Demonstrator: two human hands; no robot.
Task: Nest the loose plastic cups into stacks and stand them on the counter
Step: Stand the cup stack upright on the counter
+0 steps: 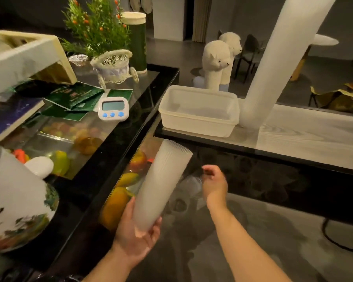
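Tall white stack of nested plastic cups [273,64] already stands on the pale wood-grain counter [306,137], leaning toward the room, just beside the empty white rectangular plastic tub [198,116]. Second, shorter stack of translucent white cups [161,184] is off the counter: left hand [137,235] grasps it round its narrow closed end, open rims tilted up and away, below the counter edge. Right hand [214,183] reaches low under the counter, fingers curled and pinching the rim of a clear loose plastic cup [193,185]; a few more loose ones look to lie blurred below it. Step in hand, I'd say: feed that cup into the held stack. Doing it well: keep the stack steady and angled so its open mouth faces the right hand, bring the cup bottom-first, line up axes before pushing, seat it lightly, no jamming. Thin cups will crush if squeezed hard.
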